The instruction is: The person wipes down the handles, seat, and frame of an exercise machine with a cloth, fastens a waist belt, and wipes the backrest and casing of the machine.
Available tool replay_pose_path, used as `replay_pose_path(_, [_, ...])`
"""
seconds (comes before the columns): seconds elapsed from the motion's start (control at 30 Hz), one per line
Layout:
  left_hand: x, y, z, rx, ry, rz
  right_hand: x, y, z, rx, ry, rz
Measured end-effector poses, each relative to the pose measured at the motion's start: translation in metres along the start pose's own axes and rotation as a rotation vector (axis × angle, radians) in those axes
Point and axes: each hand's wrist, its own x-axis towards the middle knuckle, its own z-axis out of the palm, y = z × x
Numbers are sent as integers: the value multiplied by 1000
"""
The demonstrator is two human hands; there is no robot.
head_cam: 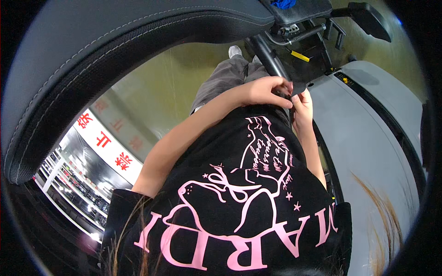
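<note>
My left hand (pixel 267 92) is at the front of my waist, its thumb and curled fingers around something dark that is mostly hidden. Close beside it on the right, my right hand (pixel 303 107) pinches the lower edge of a dark, thin, flat item (pixel 299 85) between thumb and fingers. What this item is cannot be made out. Both hands lie over the hem of a black T-shirt (pixel 214 145) with a pink dog drawing and lettering. Below the hem are grey trousers (pixel 221 77) and a light shoe (pixel 235 51).
A large black padded cushion (pixel 138 31) with stitched seams curves across the upper left. Gym equipment with a black metal tube (pixel 267 55), a padded seat (pixel 304 10) and a yellow handle (pixel 300 56) stands ahead. A grey machine housing (pixel 366 138) is at the right. A lit sign (pixel 107 143) bears red characters.
</note>
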Motion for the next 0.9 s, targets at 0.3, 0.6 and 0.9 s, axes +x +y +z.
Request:
replay_pose_path(0.3, [-3,-4,-8,231,-15,72,-6,-7,-3,115,-88,12])
replay_pose_path(0.6, [-5,-7,-5,232,3,263,-24,-11,-12,325,-81,70])
replay_pose_path(0.9, [-8,3,-5,397,-85,241,-55,0,-26,244,-43,59])
